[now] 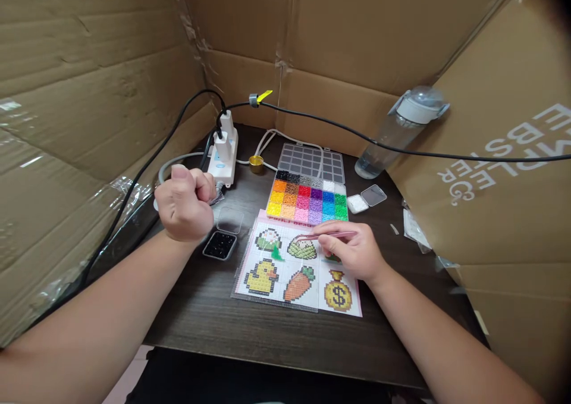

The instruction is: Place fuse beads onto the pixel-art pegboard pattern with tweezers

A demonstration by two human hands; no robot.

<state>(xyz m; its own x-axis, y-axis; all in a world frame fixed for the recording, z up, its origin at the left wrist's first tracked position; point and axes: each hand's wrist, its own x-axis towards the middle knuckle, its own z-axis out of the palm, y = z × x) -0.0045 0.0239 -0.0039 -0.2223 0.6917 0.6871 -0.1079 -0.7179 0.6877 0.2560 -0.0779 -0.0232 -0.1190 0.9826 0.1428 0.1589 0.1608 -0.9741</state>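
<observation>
The right hand (pixel 354 254) has its grip closed on pink tweezers (pixel 334 235), held low and slanted, probably so the narrow points can reach single cells without the fingers covering them; the tips point at the upper middle picture of the pattern sheet (pixel 355 282), and whether they pinch a bead is too small to tell. The left hand (pixel 185 204) hangs above the worktop (pixel 267 338) with its grip clenched into a fist; nothing shows in it, though its inside is hidden. The sheet lies in front of the person, with a clear pegboard (pixel 267 303) over its left and middle columns, presumably so that the duck (pixel 262 277) and carrot (pixel 298 284) can be read through it, while the money bag (pixel 338 291) lies outside it. Just beyond the sheet is a bead case (pixel 332 163), lid folded back and its colours sorted by compartment, likely for easy choosing. A small box of black beads (pixel 220 245) sits open left of the sheet, and a white-filled box (pixel 357 204) lies open right of the case, both seemingly within easy reach. The water bottle (pixel 395 133) and power strip (pixel 223 163) are farther back, perhaps to leave the near area free for the hands.
</observation>
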